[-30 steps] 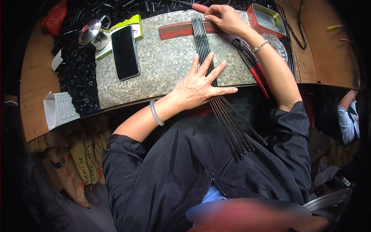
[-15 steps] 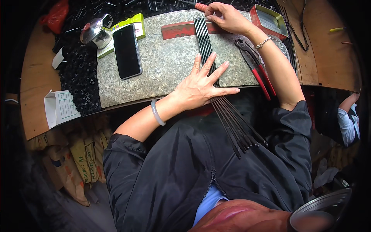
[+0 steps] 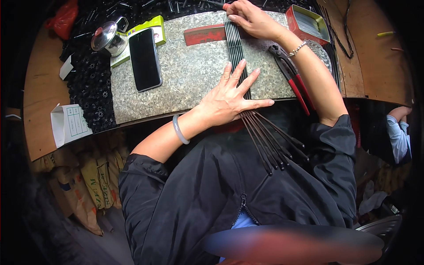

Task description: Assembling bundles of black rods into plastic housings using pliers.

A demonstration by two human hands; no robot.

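Note:
A row of thin dark metal rods (image 3: 236, 49) lies side by side across the grey stone slab, over a red worn bar (image 3: 204, 35). Their near ends fan out past the table edge above my lap. My left hand (image 3: 227, 97) rests flat on the rods, fingers spread. At their far ends, my right hand (image 3: 254, 20) is closed, with the end of a thin tool's red handle (image 3: 226, 7) showing beside its fingers; the rest is hidden under the hand. Red-handled cutting pliers (image 3: 291, 75) lie on the slab below my right forearm, handles over the edge.
A black phone (image 3: 145, 59) lies on a green-and-white box (image 3: 159, 27), beside a lidded clear jar (image 3: 114, 42). Small black parts (image 3: 95, 88) are heaped along the left and back. A red tin (image 3: 304, 26) of thin pieces stands at right. Another person's arm (image 3: 397, 128) shows at far right.
My right hand has shifted slightly left and away from me, now covering most of the red handle. The rods' far ends moved slightly right, and their near ends spread differently. My left hand stays put.

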